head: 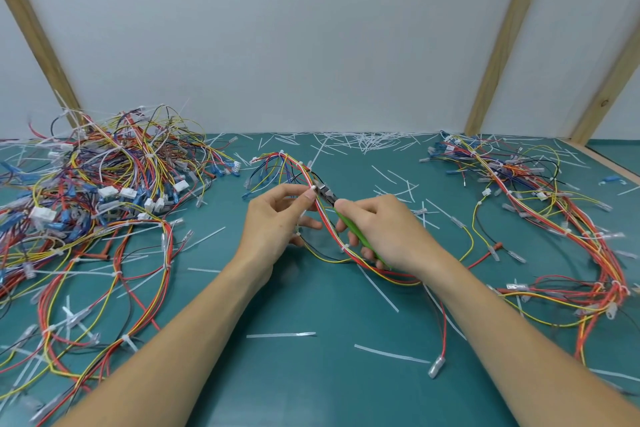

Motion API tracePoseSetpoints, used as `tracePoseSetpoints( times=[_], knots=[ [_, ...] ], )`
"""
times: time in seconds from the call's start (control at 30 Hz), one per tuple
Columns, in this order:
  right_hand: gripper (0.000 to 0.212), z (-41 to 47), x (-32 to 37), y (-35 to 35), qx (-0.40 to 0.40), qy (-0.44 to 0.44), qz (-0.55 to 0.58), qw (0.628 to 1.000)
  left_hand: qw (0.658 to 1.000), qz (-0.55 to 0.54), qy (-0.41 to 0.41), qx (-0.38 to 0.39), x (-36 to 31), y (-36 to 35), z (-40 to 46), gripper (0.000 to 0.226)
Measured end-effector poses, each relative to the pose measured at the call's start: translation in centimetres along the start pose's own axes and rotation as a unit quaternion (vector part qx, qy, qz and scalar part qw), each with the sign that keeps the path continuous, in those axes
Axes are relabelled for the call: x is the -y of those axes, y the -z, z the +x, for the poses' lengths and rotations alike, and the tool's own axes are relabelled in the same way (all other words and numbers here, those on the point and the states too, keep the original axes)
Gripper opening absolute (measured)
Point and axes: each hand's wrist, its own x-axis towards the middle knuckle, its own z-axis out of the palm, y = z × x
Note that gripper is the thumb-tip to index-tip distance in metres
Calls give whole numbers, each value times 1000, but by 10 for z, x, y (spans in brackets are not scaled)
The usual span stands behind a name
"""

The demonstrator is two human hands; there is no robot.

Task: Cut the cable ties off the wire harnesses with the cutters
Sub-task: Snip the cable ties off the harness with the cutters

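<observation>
- Left hand (277,222) pinches a white cable tie (313,187) on the wire harness (332,232) above the green mat (311,374)
- Right hand (384,229) grips green-handled cutters (332,204), blades seemingly at that tie

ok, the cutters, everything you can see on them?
The cutters are small, with green handles and a dark metal head. The right hand grips the handles, which run back under its fingers. The head points up-left at a white cable tie on the harness that the left hand pinches.
</observation>
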Motion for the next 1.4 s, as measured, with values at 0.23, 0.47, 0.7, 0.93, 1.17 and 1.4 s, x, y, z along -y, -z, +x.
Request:
tracePoseSetpoints(
  times=[0.23,0.47,0.7,0.93,1.17,1.4],
  knots=[
    [42,5,-1,4,-89,14,57,994,999,28,-22,39,3,-3,-2,26],
    [11,10,-5,12,-135,18,-48,989,998,-37,-33,-26,1,2,3,23],
    [12,6,-5,10,-119,21,-75,990,995,-89,-15,-44,1,7,5,27],
    [15,7,-3,11,-122,52,-32,991,996,-80,9,-48,2,4,4,28],
    [18,5,0,7,-166,108,13,980,998,54,10,34,-2,1,0,35],
    [22,5,1,8,-194,132,53,971,985,105,28,137,-3,0,-3,41]
  ],
)
